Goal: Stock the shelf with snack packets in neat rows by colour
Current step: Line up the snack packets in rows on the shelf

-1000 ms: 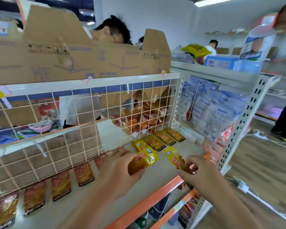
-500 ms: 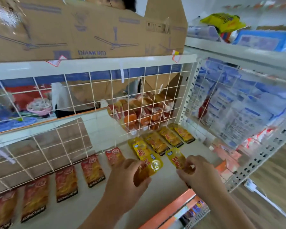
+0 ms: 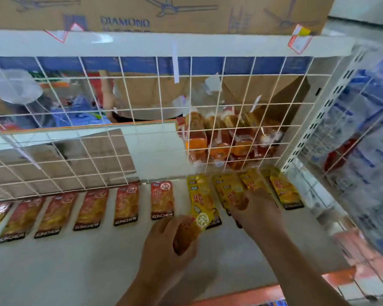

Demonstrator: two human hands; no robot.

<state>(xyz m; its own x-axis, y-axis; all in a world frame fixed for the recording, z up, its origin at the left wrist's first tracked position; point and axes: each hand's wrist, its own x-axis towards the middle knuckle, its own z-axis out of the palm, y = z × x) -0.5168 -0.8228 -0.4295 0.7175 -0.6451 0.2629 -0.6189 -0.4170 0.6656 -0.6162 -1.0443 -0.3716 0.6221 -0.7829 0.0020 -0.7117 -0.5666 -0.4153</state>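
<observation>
Holding stock at the front of the shelf [image 3: 53, 272], I log the items from my side outward.

Left hand [image 3: 164, 246]: fingers curled around a small stack of yellow packets [image 3: 200, 219], gripped at the near end; the far end of the stack lies over the nearest-left yellow packet of the row. How many packets the stack contains I cannot tell.

Right hand [image 3: 257, 215]: palm down on the yellow row [image 3: 281, 191], fingertips pressing a yellow packet [image 3: 229, 195] flat against the shelf surface. Whether the fingers pinch it or only rest on it I cannot tell.

Yellow row: about four packets, side by side at the back right of the shelf, their far ends close to the wire grid [image 3: 142, 120]. The rightmost one lies clear of the right hand.

Red row [image 3: 86, 208]: flat packets with dark bottom bands reading KONCHEW, laid in a line from the left edge up to just beside the yellow row, evenly gapped.

Behind the wire grid: a heap of orange and red packets [image 3: 226, 140] on the opposite shelf, and a cardboard flap [image 3: 263, 93] above them.

Topmost: a cardboard box [image 3: 142, 12] printed DIAMOND, standing on the white upper shelf edge [image 3: 186, 43].

Right side: a white perforated upright [image 3: 314, 120], with blue and white packs [image 3: 363, 133] beyond it, blurred.
</observation>
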